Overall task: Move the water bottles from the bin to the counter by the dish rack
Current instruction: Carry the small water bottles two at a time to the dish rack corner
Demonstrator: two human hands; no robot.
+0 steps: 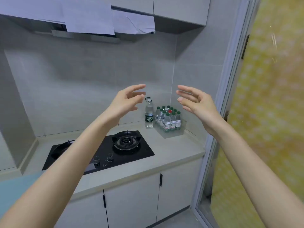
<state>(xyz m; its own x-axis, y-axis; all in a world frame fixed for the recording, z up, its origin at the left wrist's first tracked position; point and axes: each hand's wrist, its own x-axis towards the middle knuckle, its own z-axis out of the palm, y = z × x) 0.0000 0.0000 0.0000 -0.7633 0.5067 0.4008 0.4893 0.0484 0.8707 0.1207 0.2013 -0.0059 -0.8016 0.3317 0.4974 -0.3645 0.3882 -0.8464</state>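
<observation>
A clear plastic bin [172, 133] stands in the far right corner of the counter. It holds several small water bottles [167, 121] with green caps and one with a red cap. A taller bottle [149, 115] with a dark green label stands upright on the counter just left of the bin. My left hand [127, 100] and my right hand [195, 102] are raised in the air in front of the bin, palms facing each other, fingers spread and relaxed. Both hands hold nothing. No dish rack is in view.
A black two-burner gas hob [105, 151] with two knobs is set into the grey counter [177, 150] left of the bin. A range hood hangs above, covered with paper sheets. A door frame and a yellow patterned sheet [269, 112] border the right side.
</observation>
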